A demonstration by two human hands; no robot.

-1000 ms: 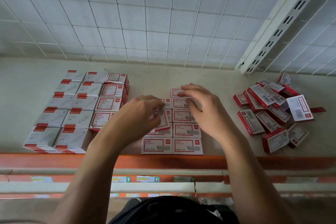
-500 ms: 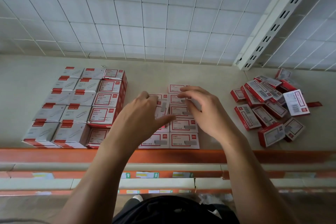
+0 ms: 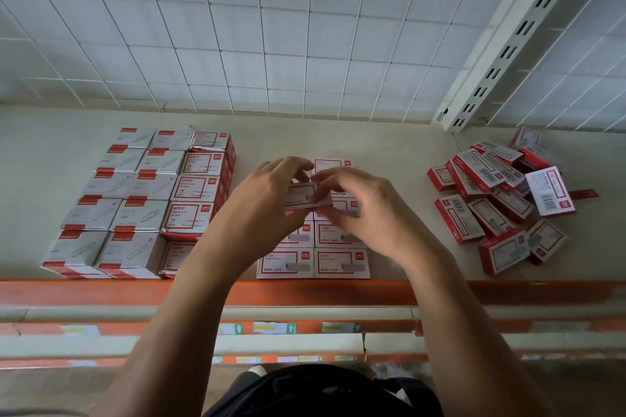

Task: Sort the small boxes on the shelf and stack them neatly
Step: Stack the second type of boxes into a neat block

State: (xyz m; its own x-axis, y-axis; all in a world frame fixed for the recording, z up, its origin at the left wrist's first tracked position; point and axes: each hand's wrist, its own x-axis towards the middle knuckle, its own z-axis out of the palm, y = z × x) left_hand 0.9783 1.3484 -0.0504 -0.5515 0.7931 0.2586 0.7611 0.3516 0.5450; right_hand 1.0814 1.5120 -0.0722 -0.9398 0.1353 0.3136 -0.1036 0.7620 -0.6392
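1. A person's left hand (image 3: 267, 203) and right hand (image 3: 369, 217) hold one small white box (image 3: 303, 197) with red trim, fingers curled round its left and right ends.
2. The box sits just above two neat columns of matching flat boxes (image 3: 340, 264) at the middle of the shelf (image 3: 399, 152).
3. The front boxes read "24/6". The stacked cartons (image 3: 194, 184) at left read "PAPER CLIPS".
4. A loose pile of red-and-white boxes (image 3: 481, 173) lies well apart at right.

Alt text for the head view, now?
The left hand and right hand hold one small box over a neat grid of boxes on the shelf. Stacked paper-clip boxes sit left; a loose pile of red boxes lies right.
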